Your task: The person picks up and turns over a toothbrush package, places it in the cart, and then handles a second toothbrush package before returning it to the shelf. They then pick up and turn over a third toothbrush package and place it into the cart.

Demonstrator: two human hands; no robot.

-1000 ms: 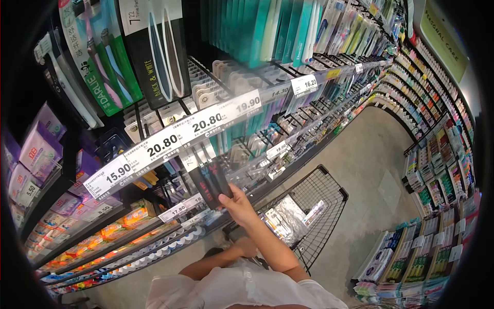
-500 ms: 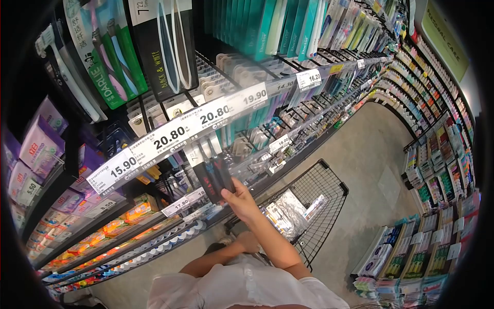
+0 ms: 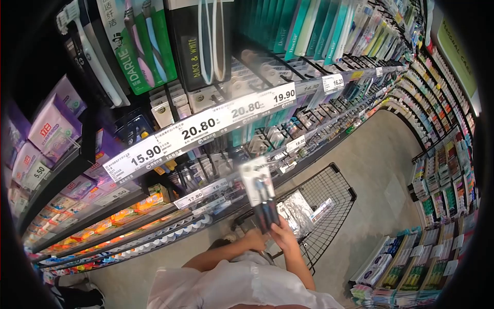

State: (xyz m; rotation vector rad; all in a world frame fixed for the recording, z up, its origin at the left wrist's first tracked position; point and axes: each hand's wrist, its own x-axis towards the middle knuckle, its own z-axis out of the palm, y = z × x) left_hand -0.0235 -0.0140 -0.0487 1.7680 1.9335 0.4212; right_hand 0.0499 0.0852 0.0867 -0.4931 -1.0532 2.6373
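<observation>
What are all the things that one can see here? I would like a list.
pack: one, white and black, held above the cart
cart: one, black wire, on the floor
packets: a few, clear, in the cart
price tags: many, white, on the near shelves
toothbrushes: many, mixed colours, hanging up top
far shelves: several, mixed colours, opposite
right hand: one, grips the pack's lower end
left hand: one, beside it; grip unclear

The pack (image 3: 259, 191) in the right hand (image 3: 284, 233) is blurred, and its print cannot be read. The left hand (image 3: 253, 240) sits partly behind the pack's lower end, so its grip cannot be told. Both hands hide the cart (image 3: 329, 201) at its near rim. The small print on the price tags (image 3: 198, 125) is too tiny to read.
</observation>
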